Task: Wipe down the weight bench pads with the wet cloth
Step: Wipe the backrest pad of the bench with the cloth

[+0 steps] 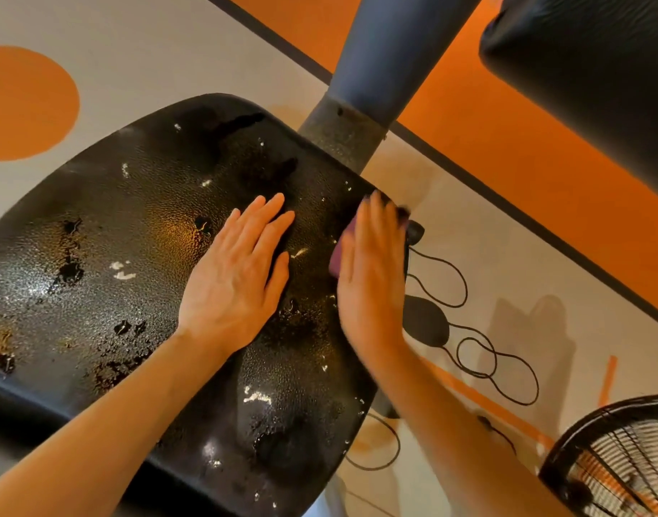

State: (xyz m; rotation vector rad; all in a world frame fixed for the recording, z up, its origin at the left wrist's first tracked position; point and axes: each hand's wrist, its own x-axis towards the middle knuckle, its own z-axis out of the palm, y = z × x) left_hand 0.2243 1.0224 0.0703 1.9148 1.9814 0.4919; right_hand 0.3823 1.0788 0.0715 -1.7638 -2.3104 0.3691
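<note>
Right grip: the right hand [372, 270] lies flat with fingers straight and together, pressing on the wet cloth [338, 259]; nothing is curled round it. The hand is motion-blurred, so the fingertip detail is unclear.
Cloth: a purple edge shows at the thumb side of the right hand and a little past the fingertips; the rest is hidden under the palm. It sits at the right-hand edge of the seat pad [133, 255].
Left grip: the left hand [238, 274] rests open on the pad, fingers spread and straight, holding nothing, just beside the right hand and apart from it.
Seat pad: black, textured, beaded with water droplets and streaks across most of its surface, with several worn patches. Its long axis runs from lower right up to upper left.
Key relation: nearly all of the pad lies to the left of the cloth, beyond the left hand. The right hand holds the cloth, so a stroke across would have to run leftward, and the left hand stands in that path; I judge it would need to lift or shift.
Second pad: another black pad [588, 76] sits at upper right, well apart from both hands.
Frame: a grey post [368, 87] rises behind the seat pad.
Floor: a black cable [480, 352] loops below the right hand; a fan grille [618, 464] shows at lower right.
</note>
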